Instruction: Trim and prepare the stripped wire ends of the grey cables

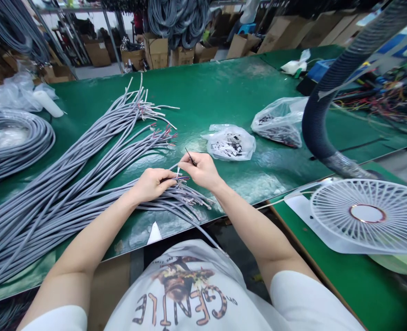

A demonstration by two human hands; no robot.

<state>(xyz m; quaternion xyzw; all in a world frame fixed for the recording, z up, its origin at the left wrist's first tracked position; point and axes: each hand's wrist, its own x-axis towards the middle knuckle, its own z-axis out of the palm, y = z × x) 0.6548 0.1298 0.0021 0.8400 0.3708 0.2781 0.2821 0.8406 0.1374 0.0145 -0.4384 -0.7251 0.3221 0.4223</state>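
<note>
My left hand [153, 185] grips the stripped end of a grey multicore cable [180, 179], whose thin coloured wires fan out past my fingers. My right hand [199, 171] pinches slim black tweezers [190, 157] just above those wires, its fingertips close to my left hand. Many more grey cables [86, 151] lie side by side on the green bench mat [224, 96], their stripped ends splayed. Another bunch of cable ends [192, 200] lies under and to the right of my hands.
A coiled grey cable [13, 147] lies at the left. Clear plastic bags of small black-and-white parts [230, 143] sit right of my hands. A ribbed dark hose [322, 110] and a white fan [367, 214] stand at the right. Cardboard boxes [157, 53] line the back.
</note>
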